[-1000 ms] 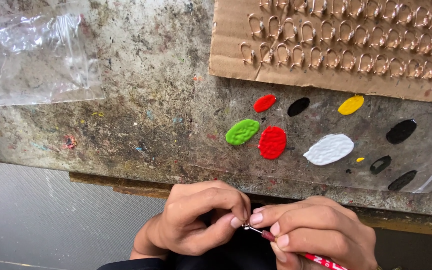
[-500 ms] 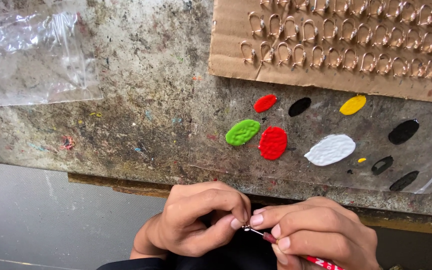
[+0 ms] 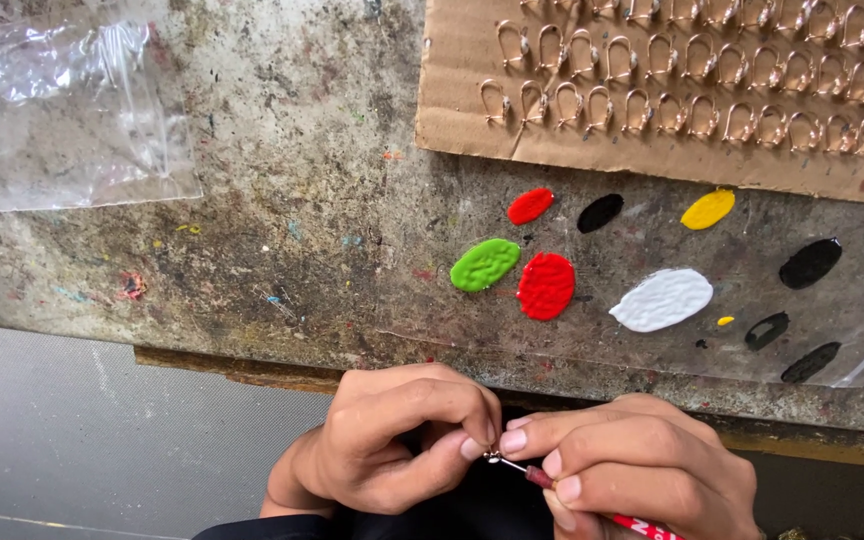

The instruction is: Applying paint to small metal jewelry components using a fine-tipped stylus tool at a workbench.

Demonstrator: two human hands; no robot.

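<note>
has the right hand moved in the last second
No. The right hand sits in the same spot below the red blob and the bench edge, brush tip at the left hand.

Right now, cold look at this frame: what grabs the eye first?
The bright paint blobs on the stained worktable: a green blob beside a big red blob, with a white blob to their right. Along the top right, a cardboard sheet carries rows of metal hooks. At the bottom edge, the left hand pinches a tiny metal piece while the right hand holds a thin red-handled tool to it.
</note>
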